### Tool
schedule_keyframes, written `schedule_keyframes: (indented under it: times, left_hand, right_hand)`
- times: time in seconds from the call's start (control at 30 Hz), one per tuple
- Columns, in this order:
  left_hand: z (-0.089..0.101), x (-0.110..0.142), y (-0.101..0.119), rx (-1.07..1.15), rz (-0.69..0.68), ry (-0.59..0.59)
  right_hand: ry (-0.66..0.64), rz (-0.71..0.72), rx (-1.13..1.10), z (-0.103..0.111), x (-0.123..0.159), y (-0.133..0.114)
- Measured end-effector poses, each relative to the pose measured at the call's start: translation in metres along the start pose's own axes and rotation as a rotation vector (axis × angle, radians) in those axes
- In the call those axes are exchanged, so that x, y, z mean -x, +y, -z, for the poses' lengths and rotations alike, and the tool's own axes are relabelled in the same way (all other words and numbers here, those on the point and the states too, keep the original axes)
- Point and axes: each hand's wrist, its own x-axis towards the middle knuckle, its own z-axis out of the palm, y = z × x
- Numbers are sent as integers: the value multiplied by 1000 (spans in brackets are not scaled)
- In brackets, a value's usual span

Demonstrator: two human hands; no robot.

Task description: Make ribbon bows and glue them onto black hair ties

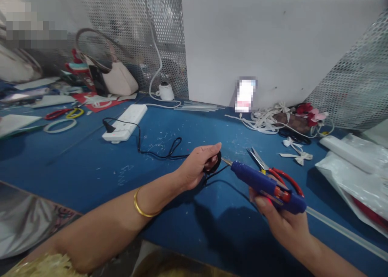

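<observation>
My right hand (281,216) is wrapped round the handle of a blue hot glue gun (257,180), whose metal nozzle points left. A long clear glue stick (345,232) sticks out of its back end. Close to the nozzle tip, my left hand (198,163) pinches a small black band or loop (217,163); its exact kind cannot be made out. Whether the nozzle touches the band is unclear. Red-handled scissors (285,178) lie behind the glue gun, blades apart, partly hidden by it. A black cord (160,155) runs across the table past my left hand.
On the blue table (91,163) stand a white power strip (125,123) and a white plug adapter (166,91). Clear glue sticks (201,106) lie along the back. A lit phone (245,95) leans on a white board. White bows (300,157) and a plastic bag (357,168) are at right.
</observation>
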Motion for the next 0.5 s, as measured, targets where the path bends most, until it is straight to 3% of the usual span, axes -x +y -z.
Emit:
schedule_keyframes:
  times: [0.5]
  left_hand:
    - [1,0,0,5,9,-5]
  right_hand:
    - [-50,53,157,3,-2,-2]
